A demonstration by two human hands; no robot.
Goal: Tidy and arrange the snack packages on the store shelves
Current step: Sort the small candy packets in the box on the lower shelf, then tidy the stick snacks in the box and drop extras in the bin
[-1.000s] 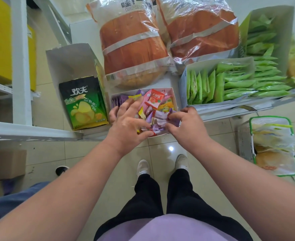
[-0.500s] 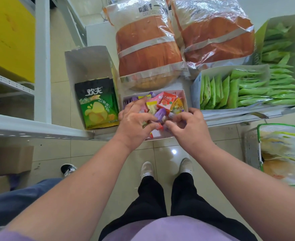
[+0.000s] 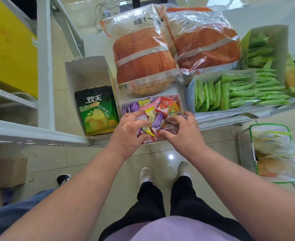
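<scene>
Snack packets (image 3: 158,108) filling white box (image 3: 179,99) at frame center, near ones hiding under hands, left hand (image 3: 127,129) and right hand (image 3: 179,131) both curling fingers into the multicolored pile, exact grip unclear.

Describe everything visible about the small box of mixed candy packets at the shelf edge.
The candy box is a low, open-topped white carton, seemingly cardboard, at the shelf's front edge between the chip box and the green-packet tray. It holds loose purple, yellow, pink and red-orange packets in a jumble. The left hand and right hand both reach in, fingers curled among the packets, hiding its front wall.
</scene>
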